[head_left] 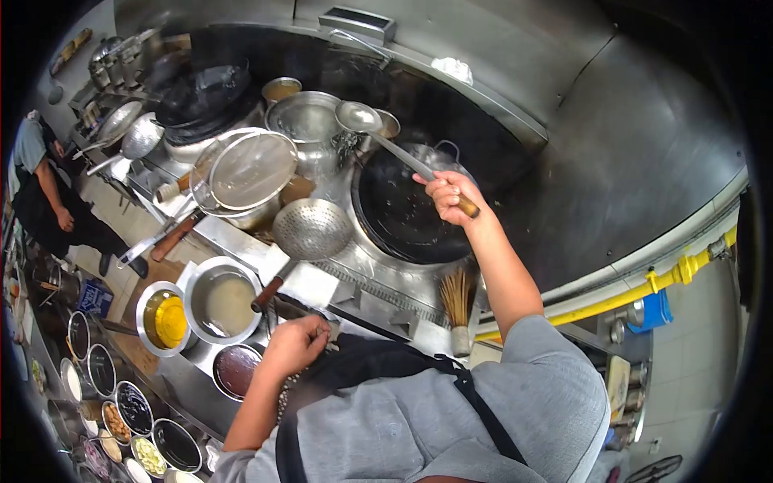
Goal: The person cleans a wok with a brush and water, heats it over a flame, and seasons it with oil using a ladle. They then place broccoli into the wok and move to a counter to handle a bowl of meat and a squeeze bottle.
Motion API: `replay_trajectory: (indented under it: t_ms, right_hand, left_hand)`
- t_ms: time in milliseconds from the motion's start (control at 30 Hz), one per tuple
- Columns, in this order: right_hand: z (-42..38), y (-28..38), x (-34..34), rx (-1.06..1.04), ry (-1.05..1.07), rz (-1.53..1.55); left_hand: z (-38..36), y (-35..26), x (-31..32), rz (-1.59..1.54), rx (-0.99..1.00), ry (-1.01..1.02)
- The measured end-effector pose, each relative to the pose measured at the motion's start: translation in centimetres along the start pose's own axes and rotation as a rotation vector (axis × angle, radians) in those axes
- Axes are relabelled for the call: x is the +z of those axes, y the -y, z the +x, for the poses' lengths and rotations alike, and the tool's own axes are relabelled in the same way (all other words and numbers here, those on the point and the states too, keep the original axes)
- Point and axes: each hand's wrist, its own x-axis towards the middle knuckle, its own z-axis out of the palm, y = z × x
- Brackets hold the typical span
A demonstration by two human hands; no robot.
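Note:
My right hand (451, 198) is closed around the wooden-ended handle of a metal ladle (394, 150). The ladle's bowl is at the rim of a large metal pot (304, 113), beside a smaller metal bowl. Below my right hand sits a dark wok (411, 211) with a wet-looking inside. Close to my apron, my left hand (299, 344) has its fingers curled; what they hold, if anything, is hidden. Near it lies a perforated skimmer (312, 230) with a wooden handle. Left of that is a round mesh strainer (255, 169) over a pot.
A bamboo brush (456, 306) stands by the stove's front edge. Bowls of yellow oil (170, 320), cloudy liquid (229, 304) and dark red sauce (237, 370) sit left of me. Several ingredient tubs line the lower left. Another person (60, 189) stands at far left. A yellow pipe (620, 296) runs along the right.

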Motion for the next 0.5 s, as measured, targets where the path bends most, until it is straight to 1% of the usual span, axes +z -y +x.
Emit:
replay_trajectory:
  t_ms: [67, 100, 133, 200, 233, 267, 300, 367, 400, 467, 500]
  right_hand:
    - [-3.6, -1.3, -1.1, -0.049, -0.061, 0.005]
    - [-5.2, -1.5, -2.5, -0.022, -0.038, -0.066]
    - [-6.5, -1.8, -3.7, -0.017, -0.05, -0.069]
    - [-8.4, -2.7, -5.8, -0.049, -0.158, -0.216]
    - [-8.9, -3.4, -6.8, -0.094, -0.302, -0.356]
    - [-9.4, -4.2, -7.6, -0.138, -0.445, -0.498]
    - [-9.8, -5.1, -8.1, -0.118, -0.448, -0.502]
    - [-10.4, -6.2, -8.3, -0.224, -0.727, -0.9]
    - [-10.8, -6.1, -8.2, -0.215, -0.729, -0.903]
    - [-11.8, -5.5, -7.5, -0.206, -0.874, -1.215]
    - [-12.0, -5.1, -6.7, -0.256, -0.882, -1.375]
  left_hand:
    - [0.7, -0.1, 0.2, 0.03, -0.014, 0.059]
    - [1.1, 0.2, 0.5, 0.035, -0.014, 0.103]
    - [1.5, 0.1, 0.7, 0.022, -0.019, 0.103]
    - [2.0, -0.2, 0.6, 0.049, 0.053, 0.097]
    - [2.3, 0.1, 0.8, 0.078, 0.076, 0.091]
    - [2.4, -0.1, 0.6, 0.072, 0.059, 0.082]
    - [2.5, -0.4, 0.3, 0.089, 0.049, 0.095]
    - [2.4, 0.1, 0.2, 0.091, 0.018, 0.1]
    - [2.2, 0.3, 0.1, 0.085, 0.011, 0.1]
    - [1.9, 0.6, -0.4, 0.066, -0.009, 0.061]
    - [1.6, 0.9, -0.7, 0.062, -0.041, 0.069]
